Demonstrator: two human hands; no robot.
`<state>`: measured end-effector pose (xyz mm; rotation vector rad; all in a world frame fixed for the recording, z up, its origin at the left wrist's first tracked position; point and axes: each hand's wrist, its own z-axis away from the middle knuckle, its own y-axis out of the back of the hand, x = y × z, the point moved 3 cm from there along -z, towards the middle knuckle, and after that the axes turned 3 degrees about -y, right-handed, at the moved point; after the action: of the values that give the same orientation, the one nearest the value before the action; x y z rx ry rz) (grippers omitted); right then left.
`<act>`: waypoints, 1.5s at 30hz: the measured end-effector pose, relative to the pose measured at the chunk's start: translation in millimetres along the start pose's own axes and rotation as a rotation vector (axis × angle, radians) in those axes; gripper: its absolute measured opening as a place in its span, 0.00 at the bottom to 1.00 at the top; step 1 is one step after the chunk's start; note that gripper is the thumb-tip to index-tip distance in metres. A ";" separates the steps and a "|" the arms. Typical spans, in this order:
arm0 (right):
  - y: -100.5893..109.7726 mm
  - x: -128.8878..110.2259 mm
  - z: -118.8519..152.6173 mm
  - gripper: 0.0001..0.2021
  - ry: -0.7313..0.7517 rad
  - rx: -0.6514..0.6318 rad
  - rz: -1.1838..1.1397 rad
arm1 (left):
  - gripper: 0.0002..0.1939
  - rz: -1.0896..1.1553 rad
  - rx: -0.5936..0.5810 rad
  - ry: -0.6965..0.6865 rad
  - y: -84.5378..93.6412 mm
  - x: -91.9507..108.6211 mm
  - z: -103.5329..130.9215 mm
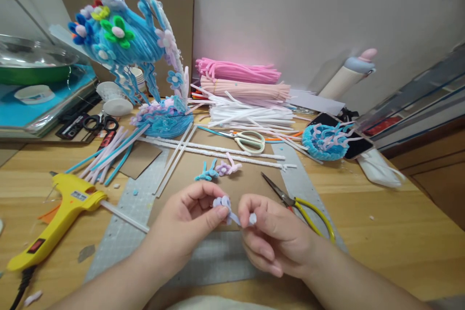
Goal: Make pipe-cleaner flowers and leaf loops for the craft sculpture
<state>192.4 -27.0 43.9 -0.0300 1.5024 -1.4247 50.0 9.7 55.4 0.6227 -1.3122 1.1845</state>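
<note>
Low over the cardboard sheet point(203, 215), my left hand point(196, 218) pinches a pale lilac pipe cleaner point(234, 218) bent into small loops at that end. The fingertips of my right hand point(271, 235) grip the same pipe cleaner near its other end, and a short tip pokes out past them. Just beyond my hands lie a blue branched pipe-cleaner piece point(207, 170) and a lilac-pink flower piece point(228, 165). Yellow-handled pliers point(313, 214) rest partly behind my right forearm.
A yellow glue gun point(61, 218) lies at the left, its glue stick pointing toward my left wrist. Behind stands a blue flowered pipe-cleaner model point(119, 43). Cream-handled scissors point(250, 141), white pipe cleaners point(250, 114) and a blue round piece point(325, 140) are farther back.
</note>
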 end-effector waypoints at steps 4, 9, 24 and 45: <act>5.0 -5.8 0.0 0.13 0.116 0.288 0.141 | 0.05 -0.223 -0.017 -0.210 1.3 5.9 4.5; 2.7 -11.0 2.6 0.14 0.241 0.560 0.444 | 0.03 -0.441 -0.087 -0.375 -1.6 6.8 10.4; -4.2 -10.4 6.0 0.09 0.274 0.450 0.796 | 0.03 -0.523 -0.054 -0.426 -1.6 7.3 6.8; 6.9 -0.1 -5.1 0.10 0.065 0.202 0.134 | 0.06 -0.480 -0.090 -0.425 -1.8 15.0 5.6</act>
<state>193.1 -21.2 37.6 0.2391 1.3787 -1.4729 47.1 8.6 71.2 1.0944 -1.4472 0.6146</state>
